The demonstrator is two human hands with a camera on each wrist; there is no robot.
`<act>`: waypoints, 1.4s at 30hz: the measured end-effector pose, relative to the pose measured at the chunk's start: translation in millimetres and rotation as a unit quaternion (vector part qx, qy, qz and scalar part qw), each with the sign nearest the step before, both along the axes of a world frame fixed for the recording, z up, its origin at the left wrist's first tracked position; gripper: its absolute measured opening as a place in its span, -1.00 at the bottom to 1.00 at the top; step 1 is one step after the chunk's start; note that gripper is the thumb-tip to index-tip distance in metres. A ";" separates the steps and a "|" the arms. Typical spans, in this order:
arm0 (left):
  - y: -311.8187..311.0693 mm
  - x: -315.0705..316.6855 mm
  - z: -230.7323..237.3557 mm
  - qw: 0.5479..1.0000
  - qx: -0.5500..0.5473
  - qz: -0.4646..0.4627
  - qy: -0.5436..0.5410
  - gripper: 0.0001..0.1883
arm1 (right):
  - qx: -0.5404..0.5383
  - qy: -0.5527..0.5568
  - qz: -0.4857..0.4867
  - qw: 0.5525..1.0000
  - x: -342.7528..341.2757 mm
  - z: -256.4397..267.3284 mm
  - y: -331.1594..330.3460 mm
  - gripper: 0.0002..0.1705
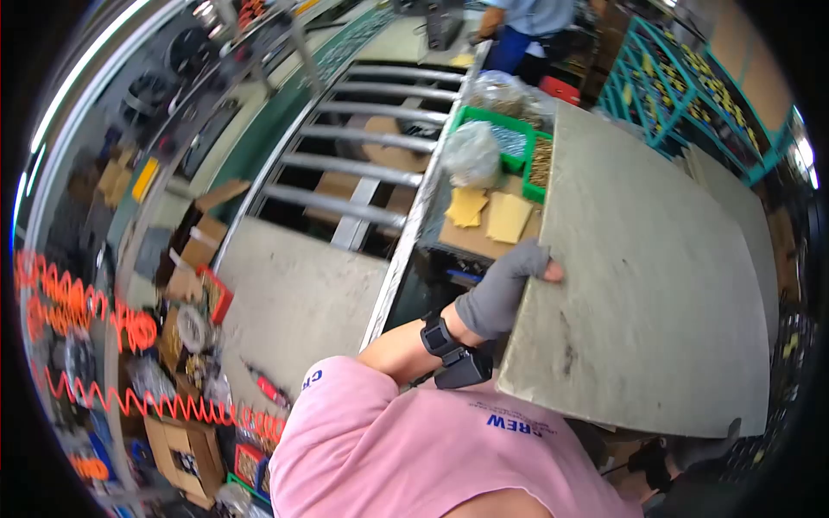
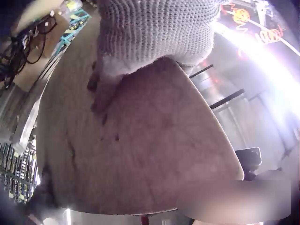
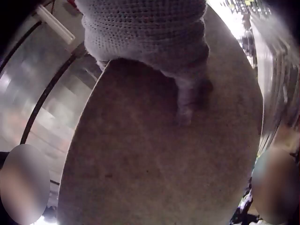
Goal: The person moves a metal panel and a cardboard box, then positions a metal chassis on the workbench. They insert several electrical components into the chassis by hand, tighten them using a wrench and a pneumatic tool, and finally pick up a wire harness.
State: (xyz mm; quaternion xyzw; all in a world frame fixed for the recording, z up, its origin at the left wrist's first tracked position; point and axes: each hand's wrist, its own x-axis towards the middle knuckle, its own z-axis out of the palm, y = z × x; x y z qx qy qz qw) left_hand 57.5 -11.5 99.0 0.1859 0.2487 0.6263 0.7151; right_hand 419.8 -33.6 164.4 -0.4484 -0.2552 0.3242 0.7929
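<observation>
A large, flat, greyish board with scuff marks stands tilted up in front of the pink shirt. My left hand, in a grey knit glove with bare fingertips, grips its left edge, thumb on the near face and the other fingers hidden behind. At the lower right edge, my right hand holds the board too, mostly hidden beneath it. In the left wrist view the gloved left hand wraps over the board's edge. The right wrist view has the right hand around the opposite edge, thumb along the surface.
On the left runs a roller conveyor with a similar flat board on it. Green bins of small parts stand beyond my left hand. More boards lean behind the held one, near a teal rack. Another person stands at the back.
</observation>
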 end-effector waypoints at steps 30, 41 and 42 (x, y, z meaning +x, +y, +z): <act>-74.7 -269.9 -134.2 0.811 -0.138 0.551 -0.139 -0.70 | -0.115 -0.079 0.720 0.679 -587.6 -205.5 386.7 -0.52; -143.2 -183.6 -195.3 0.778 -0.220 0.585 -0.063 -0.72 | -0.259 -0.494 0.722 0.409 -657.2 -277.9 381.9 -0.52; -162.3 -167.4 -199.8 0.740 -0.255 0.620 -0.061 -0.73 | -0.251 -0.493 0.733 0.396 -672.5 -276.6 354.6 -0.52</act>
